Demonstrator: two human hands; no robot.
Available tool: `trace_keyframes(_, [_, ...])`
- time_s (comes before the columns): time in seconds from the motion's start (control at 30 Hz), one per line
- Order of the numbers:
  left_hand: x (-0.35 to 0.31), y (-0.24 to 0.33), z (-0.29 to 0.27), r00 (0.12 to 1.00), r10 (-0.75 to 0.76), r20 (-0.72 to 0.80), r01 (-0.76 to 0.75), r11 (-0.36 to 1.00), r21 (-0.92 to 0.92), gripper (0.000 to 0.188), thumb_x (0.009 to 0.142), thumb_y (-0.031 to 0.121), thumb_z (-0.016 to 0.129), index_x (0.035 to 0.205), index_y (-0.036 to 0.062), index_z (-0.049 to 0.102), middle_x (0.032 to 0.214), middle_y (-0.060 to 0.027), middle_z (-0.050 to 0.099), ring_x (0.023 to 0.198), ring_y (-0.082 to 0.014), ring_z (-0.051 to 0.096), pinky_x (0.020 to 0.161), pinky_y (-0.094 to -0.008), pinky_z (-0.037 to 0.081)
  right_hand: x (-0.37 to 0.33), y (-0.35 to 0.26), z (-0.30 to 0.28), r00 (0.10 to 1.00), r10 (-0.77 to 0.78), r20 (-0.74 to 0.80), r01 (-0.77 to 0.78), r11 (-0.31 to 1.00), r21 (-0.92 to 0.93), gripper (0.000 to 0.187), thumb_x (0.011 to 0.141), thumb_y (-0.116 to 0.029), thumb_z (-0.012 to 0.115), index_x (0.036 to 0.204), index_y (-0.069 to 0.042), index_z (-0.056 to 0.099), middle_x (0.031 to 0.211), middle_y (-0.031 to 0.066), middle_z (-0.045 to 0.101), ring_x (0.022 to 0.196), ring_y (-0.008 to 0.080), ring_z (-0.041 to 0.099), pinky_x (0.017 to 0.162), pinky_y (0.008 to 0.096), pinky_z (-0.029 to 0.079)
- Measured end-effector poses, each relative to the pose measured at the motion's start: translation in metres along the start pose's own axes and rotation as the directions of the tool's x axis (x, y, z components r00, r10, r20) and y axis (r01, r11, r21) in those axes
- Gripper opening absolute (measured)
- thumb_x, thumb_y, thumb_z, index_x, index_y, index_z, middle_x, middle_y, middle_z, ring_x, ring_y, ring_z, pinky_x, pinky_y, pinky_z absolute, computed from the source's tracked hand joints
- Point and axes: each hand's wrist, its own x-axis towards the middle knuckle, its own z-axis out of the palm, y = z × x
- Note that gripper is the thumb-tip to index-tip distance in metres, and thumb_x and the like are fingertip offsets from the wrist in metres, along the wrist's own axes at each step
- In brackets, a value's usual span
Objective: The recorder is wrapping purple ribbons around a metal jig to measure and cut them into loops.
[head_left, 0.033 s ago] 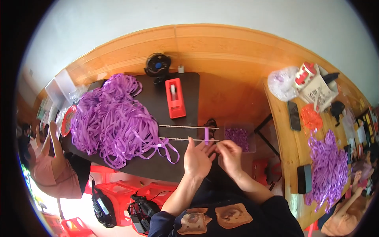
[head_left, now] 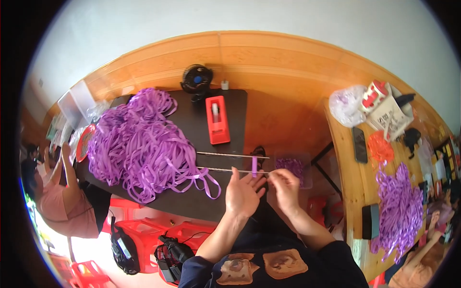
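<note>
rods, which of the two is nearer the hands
The lower rod in the picture: its tip is beside the right hand, while the upper rod sits farther off.

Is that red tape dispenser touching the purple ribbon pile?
Apart. The head view shows dark tabletop between the dispenser and the ribbon pile.

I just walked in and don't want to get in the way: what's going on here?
Someone is working by hand with purple ribbon at two thin metal rods that jut past the black table. A short purple ribbon band spans both rods. The left hand is open, palm up, fingers by the band; the right hand is at the lower rod's tip, though whether it pinches anything is unclear. A large tangled purple ribbon heap lies on the table.
</note>
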Motion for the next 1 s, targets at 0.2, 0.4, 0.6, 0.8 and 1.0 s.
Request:
trace_keyframes(0.2, [0.000,0.003,-0.004,0.997,-0.041,0.062,0.042,0.999,-0.007,0.089,0.095,0.063,0.027,0.147,-0.0077,0.010,0.151,-0.0233,0.024,0.138,-0.0378,0.028,0.114,-0.0459,0.011,0.073,-0.033,0.032,0.937,-0.002,0.350,0.059,0.987,-0.151,0.015,0.091,-0.011,0.063,0.096,0.004,0.065,0.082,0.0016,0.064,0.077,0.0042,0.053,0.069,0.0208,0.043])
trace_keyframes(0.4, [0.000,0.002,-0.010,0.980,-0.046,0.191,0.057,0.997,-0.053,0.091,0.095,0.064,0.026,0.148,-0.0064,0.001,0.153,-0.0243,0.020,0.139,-0.0390,0.025,0.114,-0.0451,0.013,0.147,0.016,0.109,0.843,-0.368,0.392,0.489,0.828,-0.275,0.021,0.090,-0.019,0.065,0.088,0.002,0.068,0.069,-0.0017,0.058,0.060,0.0057,0.047,0.053,0.0260,0.036])
trace_keyframes(0.6, [0.003,0.001,-0.010,0.986,-0.064,0.154,0.083,0.989,-0.121,0.090,0.095,0.063,0.030,0.146,-0.0086,0.010,0.150,-0.0242,0.025,0.139,-0.0364,0.026,0.115,-0.0451,0.017,0.155,0.017,0.141,0.960,0.130,0.249,-0.021,0.918,-0.397,0.022,0.087,-0.018,0.067,0.075,0.000,0.066,0.061,-0.0033,0.054,0.056,0.0065,0.044,0.050,0.0275,0.033])
trace_keyframes(0.8, [0.006,-0.001,-0.019,0.967,-0.042,0.251,0.075,0.989,-0.125,0.089,0.095,0.063,0.031,0.145,-0.0079,0.012,0.146,-0.0217,0.031,0.134,-0.0334,0.033,0.112,-0.0428,0.022,0.149,-0.004,0.154,0.958,-0.124,0.260,0.187,0.955,-0.231,0.020,0.085,-0.008,0.066,0.070,0.003,0.060,0.079,-0.0024,0.049,0.072,0.0054,0.042,0.063,0.0229,0.032])
trace_keyframes(1.0, [-0.005,0.005,-0.007,0.988,-0.003,0.153,0.025,0.990,-0.142,0.074,0.098,0.057,0.029,0.133,-0.0078,0.039,0.135,-0.0187,0.048,0.128,-0.0308,0.043,0.109,-0.0432,0.029,0.103,0.014,0.140,0.962,-0.139,0.235,0.215,0.916,-0.338,0.018,0.085,-0.011,0.067,0.072,0.003,0.063,0.087,0.0071,0.059,0.091,0.0148,0.054,0.077,0.0292,0.040])
